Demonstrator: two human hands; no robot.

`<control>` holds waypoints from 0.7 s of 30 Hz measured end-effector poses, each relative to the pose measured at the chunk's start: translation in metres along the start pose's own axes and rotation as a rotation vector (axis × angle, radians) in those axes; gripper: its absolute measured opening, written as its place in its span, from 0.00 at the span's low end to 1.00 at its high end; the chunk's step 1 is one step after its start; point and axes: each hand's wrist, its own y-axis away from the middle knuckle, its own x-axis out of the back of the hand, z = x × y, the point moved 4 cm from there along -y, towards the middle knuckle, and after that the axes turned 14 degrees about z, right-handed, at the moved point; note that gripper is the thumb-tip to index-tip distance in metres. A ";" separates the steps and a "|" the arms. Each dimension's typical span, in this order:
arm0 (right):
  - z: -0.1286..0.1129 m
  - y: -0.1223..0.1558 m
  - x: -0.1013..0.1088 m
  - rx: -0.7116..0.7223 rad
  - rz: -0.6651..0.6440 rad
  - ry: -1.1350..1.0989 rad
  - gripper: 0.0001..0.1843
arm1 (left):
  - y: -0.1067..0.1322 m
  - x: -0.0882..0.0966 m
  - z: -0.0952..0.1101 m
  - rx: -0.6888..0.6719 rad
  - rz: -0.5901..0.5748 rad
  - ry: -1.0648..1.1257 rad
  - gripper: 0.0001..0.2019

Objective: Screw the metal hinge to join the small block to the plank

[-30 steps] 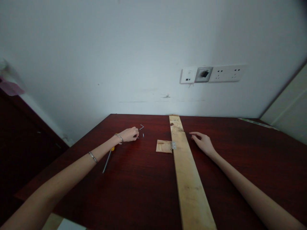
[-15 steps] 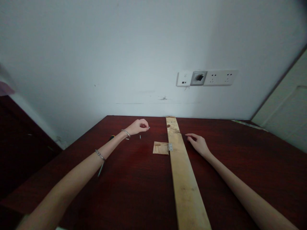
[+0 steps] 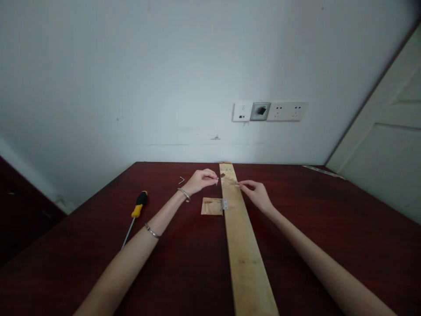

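Observation:
My left hand (image 3: 204, 181) is closed in a pinch on a small silvery screw (image 3: 217, 181), held just left of the long wooden board (image 3: 248, 254). At the board's right edge, the thumb and forefinger of my right hand (image 3: 256, 195) come together; whatever lies between their tips is too small to make out. A metal hinge (image 3: 225, 204) sits on the board's left edge, joining it to a small square wood piece (image 3: 211, 206). Beyond my left wrist, a couple of screws (image 3: 181, 180) lie on the table.
A screwdriver (image 3: 140, 204) with a yellow and black handle rests on the dark red table (image 3: 177, 267), partly behind my left forearm. The white wall with sockets (image 3: 286, 111) rises at the table's far edge. A thin strip (image 3: 324, 171) lies at the back right.
My left hand has moved right with the screw, toward the board. My right hand has reached the board's right edge, its fingertips closing together. The view has shifted slightly, uncovering the screwdriver.

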 end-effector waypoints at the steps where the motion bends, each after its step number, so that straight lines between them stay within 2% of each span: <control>1: -0.009 0.001 -0.003 0.010 -0.012 -0.018 0.14 | 0.000 -0.001 0.000 0.002 -0.007 0.003 0.11; 5: -0.041 0.007 -0.010 0.036 -0.064 -0.075 0.13 | 0.000 -0.004 0.003 0.007 -0.014 -0.019 0.11; 9: -0.058 0.009 -0.013 0.039 -0.089 -0.123 0.12 | 0.000 -0.007 0.003 0.011 -0.005 -0.015 0.10; 16: -0.060 -0.002 -0.022 0.021 -0.101 -0.181 0.11 | 0.001 -0.011 -0.004 0.009 -0.019 -0.019 0.10; 21: -0.057 0.003 -0.031 -0.008 -0.160 -0.207 0.11 | 0.003 -0.014 -0.007 0.006 -0.023 -0.001 0.09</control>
